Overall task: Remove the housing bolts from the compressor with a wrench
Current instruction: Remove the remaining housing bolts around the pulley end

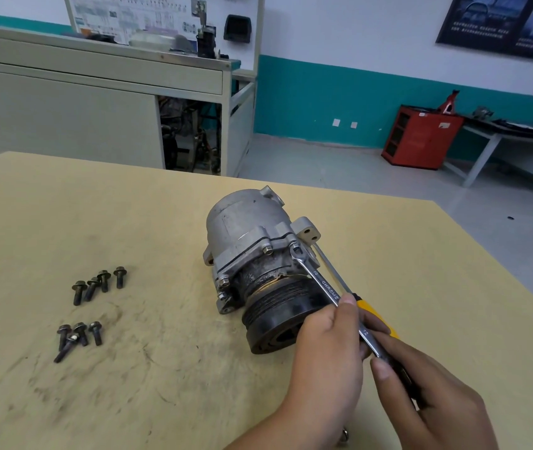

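Compressor (245, 228) lies sideways on the table (161, 196), pulley toward us | wrench (327, 285) head sits on upper flange bolt (294, 245) | left hand (323, 352) pinches its shank, right hand (431, 394) grips its tail plus screwdriver (366, 307) | we should keep the head square and pull steadily.

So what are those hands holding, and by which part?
A wrench: the left hand pinches its shaft midway, and the right hand grips its tail end, apparently together with the handle of a yellow screwdriver.
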{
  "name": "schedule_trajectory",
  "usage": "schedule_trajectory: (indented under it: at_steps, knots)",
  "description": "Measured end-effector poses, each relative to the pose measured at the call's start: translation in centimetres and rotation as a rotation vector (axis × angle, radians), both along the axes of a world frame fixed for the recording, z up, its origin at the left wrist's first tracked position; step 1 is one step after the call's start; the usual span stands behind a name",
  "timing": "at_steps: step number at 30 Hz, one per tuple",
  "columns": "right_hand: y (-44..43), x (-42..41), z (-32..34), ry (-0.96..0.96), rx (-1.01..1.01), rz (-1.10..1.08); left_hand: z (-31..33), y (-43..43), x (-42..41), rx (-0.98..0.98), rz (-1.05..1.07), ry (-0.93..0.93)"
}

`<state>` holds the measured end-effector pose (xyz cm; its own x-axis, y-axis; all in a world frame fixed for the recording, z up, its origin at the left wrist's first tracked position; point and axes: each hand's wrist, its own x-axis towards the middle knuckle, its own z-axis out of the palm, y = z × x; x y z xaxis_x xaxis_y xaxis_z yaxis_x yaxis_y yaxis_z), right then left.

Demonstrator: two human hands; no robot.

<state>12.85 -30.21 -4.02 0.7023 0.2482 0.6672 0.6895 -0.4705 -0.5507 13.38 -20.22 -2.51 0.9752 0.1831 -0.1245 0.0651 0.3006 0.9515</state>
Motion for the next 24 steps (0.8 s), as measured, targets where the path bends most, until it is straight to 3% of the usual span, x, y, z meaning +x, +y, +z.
schedule_trajectory:
  at_steps: [16, 17, 20, 21, 24]
  knots:
    - [0.9, 1.2, 0.5, 0.075, 0.025, 0.055, 0.5, 1.3, 0.8, 0.067, 0.036, -0.001]
    - [0.9, 1.2, 0.6, 0.082, 0.027, 0.059, 0.7, 1.4, 0.7, 0.159, 0.040, -0.001]
    - [0.9, 1.4, 0.8, 0.090, 0.041, 0.034, 0.8, 2.3, -0.3, 0.838, 0.139, -0.073]
    - [0.9, 1.5, 0.8, 0.092, 0.047, 0.022, 0.9, 2.7, -0.7, 0.975, 0.192, -0.120]
    - [0.9, 1.6, 0.5, 0.078, 0.014, -0.028, 0.7, 3.5, -1.1, 0.993, 0.222, -0.152]
